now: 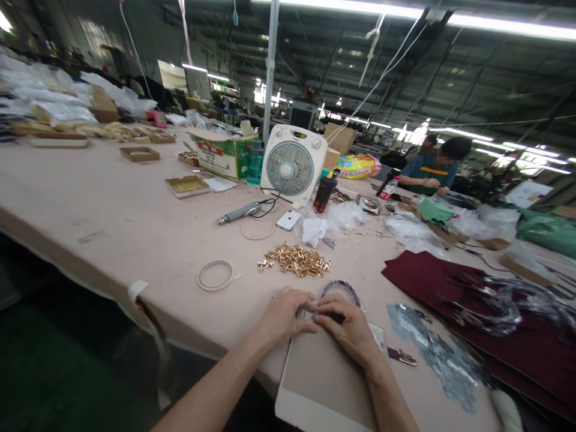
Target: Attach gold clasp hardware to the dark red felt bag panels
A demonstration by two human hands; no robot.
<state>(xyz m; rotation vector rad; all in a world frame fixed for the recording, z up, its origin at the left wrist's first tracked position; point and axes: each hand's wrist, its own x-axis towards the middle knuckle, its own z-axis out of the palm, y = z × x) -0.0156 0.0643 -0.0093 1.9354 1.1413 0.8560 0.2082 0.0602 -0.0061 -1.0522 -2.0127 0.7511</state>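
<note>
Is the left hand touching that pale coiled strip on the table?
Apart. The head view shows a stretch of pinkish tabletop between the left hand and the pale coiled strip.

Location type: factory workshop for light assembly. Reference landmark: the white box fan (290, 165), standing on a long, cloth-covered table (112, 222). Indications are as follows. In front of the box fan lie a loose heap of gold-coloured metal fittings (301, 262) and a corded electric screwdriver (240, 213). Left of the fan, a shallow cardboard tray (188, 193) contains small gold-coloured parts; farther left, clear plastic bags (45, 87) are piled up. Right of the fan and nearer the camera, maroon panels (414, 270) lie stacked; farther back on that side, a co-worker (432, 174) is occupied. Above the fan, fluorescent tubes (351, 7) run beneath a high metal roof (508, 66).
</note>
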